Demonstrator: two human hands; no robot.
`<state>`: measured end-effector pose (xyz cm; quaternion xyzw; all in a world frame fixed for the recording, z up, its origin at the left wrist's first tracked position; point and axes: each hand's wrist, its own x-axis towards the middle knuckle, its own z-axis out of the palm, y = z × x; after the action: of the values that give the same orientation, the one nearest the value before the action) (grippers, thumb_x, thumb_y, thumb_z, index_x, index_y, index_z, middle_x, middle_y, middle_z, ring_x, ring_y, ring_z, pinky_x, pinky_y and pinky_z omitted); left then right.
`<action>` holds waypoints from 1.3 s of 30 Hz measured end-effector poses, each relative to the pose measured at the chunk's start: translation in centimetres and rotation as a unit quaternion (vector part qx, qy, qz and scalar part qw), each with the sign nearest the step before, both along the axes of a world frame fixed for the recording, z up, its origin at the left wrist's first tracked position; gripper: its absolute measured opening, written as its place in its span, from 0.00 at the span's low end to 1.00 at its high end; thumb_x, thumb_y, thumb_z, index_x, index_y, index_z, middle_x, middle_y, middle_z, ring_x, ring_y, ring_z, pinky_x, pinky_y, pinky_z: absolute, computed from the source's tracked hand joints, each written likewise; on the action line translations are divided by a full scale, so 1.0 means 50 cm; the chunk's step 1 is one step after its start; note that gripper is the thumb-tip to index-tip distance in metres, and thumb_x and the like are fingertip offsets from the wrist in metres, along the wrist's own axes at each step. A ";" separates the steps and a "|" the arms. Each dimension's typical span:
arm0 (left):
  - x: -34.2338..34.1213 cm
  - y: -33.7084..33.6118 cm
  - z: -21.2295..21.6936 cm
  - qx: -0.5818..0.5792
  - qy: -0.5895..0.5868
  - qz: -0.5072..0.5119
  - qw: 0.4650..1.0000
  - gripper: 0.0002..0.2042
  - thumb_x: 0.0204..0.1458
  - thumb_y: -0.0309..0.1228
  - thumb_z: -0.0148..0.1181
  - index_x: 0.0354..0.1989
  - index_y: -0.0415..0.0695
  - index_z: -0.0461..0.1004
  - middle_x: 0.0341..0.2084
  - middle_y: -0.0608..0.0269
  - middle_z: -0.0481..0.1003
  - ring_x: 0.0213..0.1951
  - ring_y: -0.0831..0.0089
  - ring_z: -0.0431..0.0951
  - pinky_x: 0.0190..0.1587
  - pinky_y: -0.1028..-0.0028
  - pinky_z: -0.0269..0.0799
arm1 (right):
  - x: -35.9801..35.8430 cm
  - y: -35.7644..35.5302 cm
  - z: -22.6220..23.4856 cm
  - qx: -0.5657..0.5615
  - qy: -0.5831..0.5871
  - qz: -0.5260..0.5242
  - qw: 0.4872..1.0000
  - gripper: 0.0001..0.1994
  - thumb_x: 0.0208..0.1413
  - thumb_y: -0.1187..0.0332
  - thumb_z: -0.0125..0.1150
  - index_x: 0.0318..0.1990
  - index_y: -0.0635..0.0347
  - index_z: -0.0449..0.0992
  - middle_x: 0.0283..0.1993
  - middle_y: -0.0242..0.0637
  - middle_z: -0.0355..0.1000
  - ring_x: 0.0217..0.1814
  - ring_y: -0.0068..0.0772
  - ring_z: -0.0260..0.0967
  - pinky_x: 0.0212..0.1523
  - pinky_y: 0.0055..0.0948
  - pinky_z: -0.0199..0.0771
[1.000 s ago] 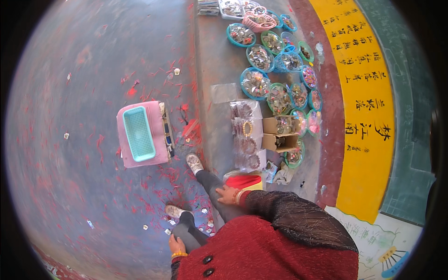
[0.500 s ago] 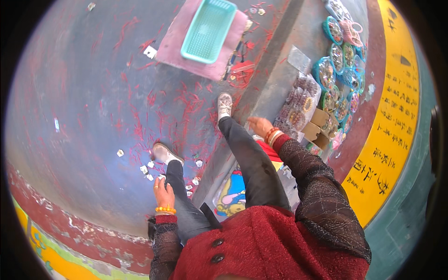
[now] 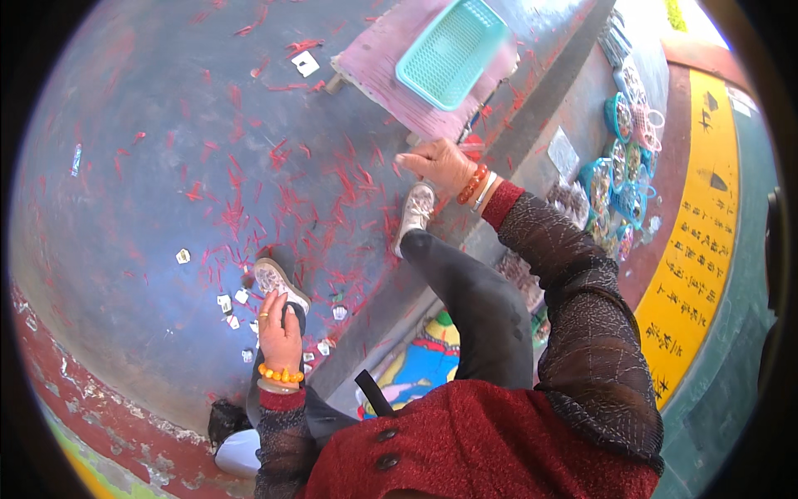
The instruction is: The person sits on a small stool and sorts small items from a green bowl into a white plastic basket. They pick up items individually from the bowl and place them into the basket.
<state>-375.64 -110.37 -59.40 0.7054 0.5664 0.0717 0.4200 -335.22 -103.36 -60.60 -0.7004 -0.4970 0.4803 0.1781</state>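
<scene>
My left hand hangs low, above my left shoe. Its fingers are extended and slightly apart, with nothing seen in them. My right hand reaches forward over my right shoe, close to the near edge of a pink board. Its fingers are bent and drawn together; whatever they may hold is hidden. On the pink board lies a turquoise plastic basket with a perforated bottom. Part of a red item shows just beyond my right hand.
Red paper scraps and small white pieces litter the grey floor. Along the right runs a raised ledge bearing small baskets of goods and a clear packet. A colourful printed bag lies beside my right leg.
My right hand has swung forward and left, from beside the ledge toward the pink board. The view has turned, so the basket sits farther right. My left hand stays low.
</scene>
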 end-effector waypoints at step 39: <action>0.029 -0.659 0.275 0.538 -0.052 -0.039 0.841 0.09 0.44 0.23 0.55 0.34 0.36 0.75 0.42 0.45 0.72 0.51 0.49 0.67 0.53 0.60 0.63 | -0.070 -0.755 0.221 0.295 -0.227 0.127 0.919 0.14 0.51 0.57 0.50 0.36 0.54 0.77 0.38 0.35 0.74 0.45 0.42 0.68 0.47 0.38 0.67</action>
<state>-374.20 -143.30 -45.65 0.8371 0.3885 0.3851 0.0062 -338.73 -141.10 -49.54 -0.6373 -0.7282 0.1580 0.1967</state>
